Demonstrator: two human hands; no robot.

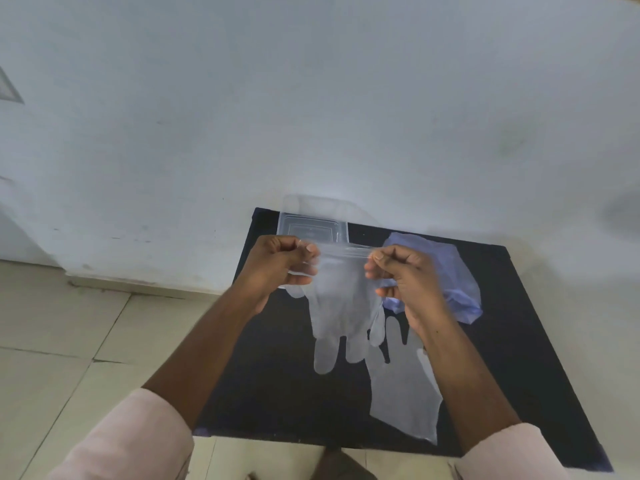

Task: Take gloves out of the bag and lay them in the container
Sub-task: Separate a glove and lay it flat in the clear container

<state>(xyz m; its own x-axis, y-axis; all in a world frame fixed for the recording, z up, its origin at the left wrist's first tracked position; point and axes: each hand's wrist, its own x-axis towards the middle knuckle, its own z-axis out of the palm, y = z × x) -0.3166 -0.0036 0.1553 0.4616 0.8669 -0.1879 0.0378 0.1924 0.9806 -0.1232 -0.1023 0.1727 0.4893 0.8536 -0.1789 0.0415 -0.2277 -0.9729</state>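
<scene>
A black table [263,393] stands against a pale wall. Over it, the left hand [277,265] and the right hand [408,275] each pinch the cuff of a clear glove [341,306], stretched between them. It looks thin, limp and probably slippery, so the cuff seems the best hold. Behind waits the clear container [311,230].

Soft, dim daylight is washing evenly over the pale blue-white wall [311,98], while motion blur is smearing the translucent plastic glove [341,306] and wide-angle distortion is bending the edges.
</scene>
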